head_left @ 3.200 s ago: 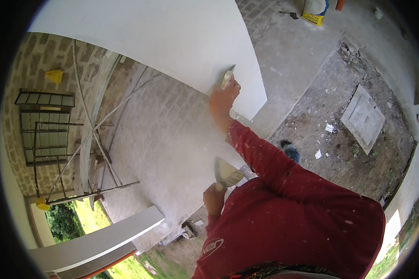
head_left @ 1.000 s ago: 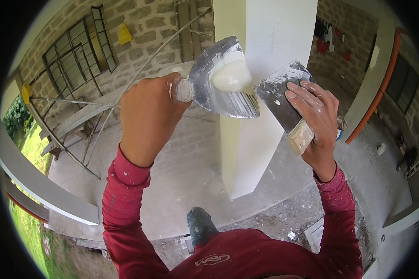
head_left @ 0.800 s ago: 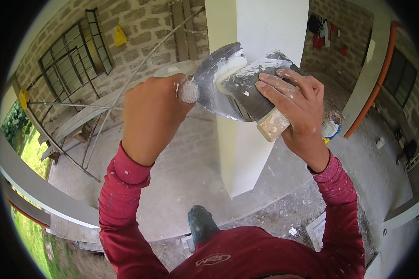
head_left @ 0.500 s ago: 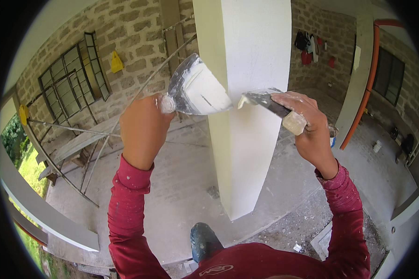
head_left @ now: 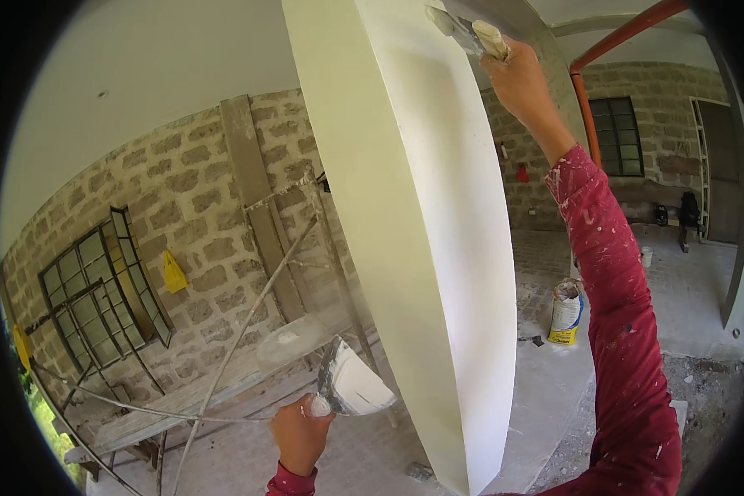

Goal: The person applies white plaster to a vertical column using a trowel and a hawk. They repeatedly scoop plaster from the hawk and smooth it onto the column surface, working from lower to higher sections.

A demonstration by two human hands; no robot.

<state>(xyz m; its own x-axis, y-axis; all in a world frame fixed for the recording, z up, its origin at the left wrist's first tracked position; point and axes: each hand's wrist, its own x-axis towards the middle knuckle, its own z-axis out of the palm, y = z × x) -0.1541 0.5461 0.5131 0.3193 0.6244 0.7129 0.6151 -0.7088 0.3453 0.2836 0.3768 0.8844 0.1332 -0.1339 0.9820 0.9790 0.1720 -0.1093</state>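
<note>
A tall white column (head_left: 469,273) stands right in front of me, with a cream-coloured face on its left side. High up by the column's right edge, my right hand (head_left: 522,87) grips the pale handle of a putty knife (head_left: 463,33); its blade lies at or against the white face. Lower down, left of the column, my left hand (head_left: 301,434) is closed round another, wider putty knife (head_left: 329,376). A thick layer of white putty (head_left: 362,387) covers that blade, which is apart from the column.
Metal scaffold poles (head_left: 248,326) and a long plank (head_left: 215,393) stand on the left, before a stone-block wall (head_left: 198,215) with an open window (head_left: 99,289). An open sack (head_left: 565,314) sits on the floor right of the column. An orange pipe (head_left: 589,107) runs behind my right arm.
My right hand has gone up to the column's upper part with its putty knife, away from the other blade. My left hand with its loaded putty knife now appears lower. The view has tilted upward.
</note>
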